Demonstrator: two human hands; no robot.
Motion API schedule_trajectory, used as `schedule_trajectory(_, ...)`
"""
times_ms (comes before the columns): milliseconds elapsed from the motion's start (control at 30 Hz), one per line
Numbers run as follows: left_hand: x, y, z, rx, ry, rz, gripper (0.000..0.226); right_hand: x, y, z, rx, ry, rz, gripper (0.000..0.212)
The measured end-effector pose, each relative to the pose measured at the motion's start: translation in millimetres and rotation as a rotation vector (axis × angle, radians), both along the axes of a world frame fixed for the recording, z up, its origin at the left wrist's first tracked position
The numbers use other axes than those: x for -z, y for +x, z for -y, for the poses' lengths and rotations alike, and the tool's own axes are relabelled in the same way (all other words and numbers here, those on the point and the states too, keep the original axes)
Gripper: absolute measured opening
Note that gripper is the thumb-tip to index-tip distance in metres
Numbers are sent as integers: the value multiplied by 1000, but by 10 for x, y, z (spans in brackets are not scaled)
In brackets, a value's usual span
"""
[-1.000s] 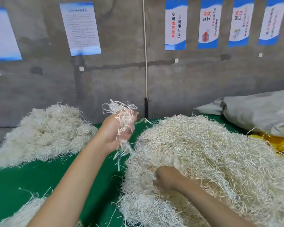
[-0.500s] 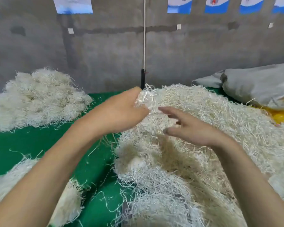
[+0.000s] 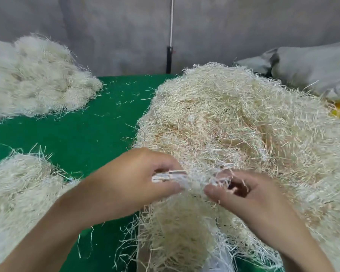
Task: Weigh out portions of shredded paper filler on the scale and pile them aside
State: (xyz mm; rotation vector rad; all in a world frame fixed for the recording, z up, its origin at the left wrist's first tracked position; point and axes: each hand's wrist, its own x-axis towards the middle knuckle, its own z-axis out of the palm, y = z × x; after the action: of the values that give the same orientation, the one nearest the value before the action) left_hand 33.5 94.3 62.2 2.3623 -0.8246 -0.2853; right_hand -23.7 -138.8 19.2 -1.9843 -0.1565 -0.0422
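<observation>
Shredded paper tuft (image 3: 186, 178) lies crosswise; left hand (image 3: 130, 183), right hand (image 3: 243, 195) pinch ends.

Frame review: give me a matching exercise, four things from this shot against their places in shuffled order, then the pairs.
1 large heap
2 tuft of white strips
3 grey sack
4 fluffy pile

A far left, near the wall
B far right, behind the heap
C held between left hand and right hand
D centre right on the green cover

Pairs: 1-D, 2-C, 3-B, 4-A
</observation>
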Motion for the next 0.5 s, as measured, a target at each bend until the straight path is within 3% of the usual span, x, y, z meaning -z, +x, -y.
schedule_trajectory(133, 383, -100, -94, -203, 101, -61, 41, 197, 8, -60, 25, -120, -48, 31)
schedule_trajectory(233, 551, -135, -127, -157, 222, -130, 58, 306, 17, -23, -42, -305, -125, 32)
schedule_trajectory(300, 573, -172, -142, -102, 258, -127, 55, 287, -7, 39, -81, -328, -161, 35)
schedule_trajectory(500, 411, -140, -102, -121, 65, -210, 51, 88, -38, 191, 40, -232, -49, 61)
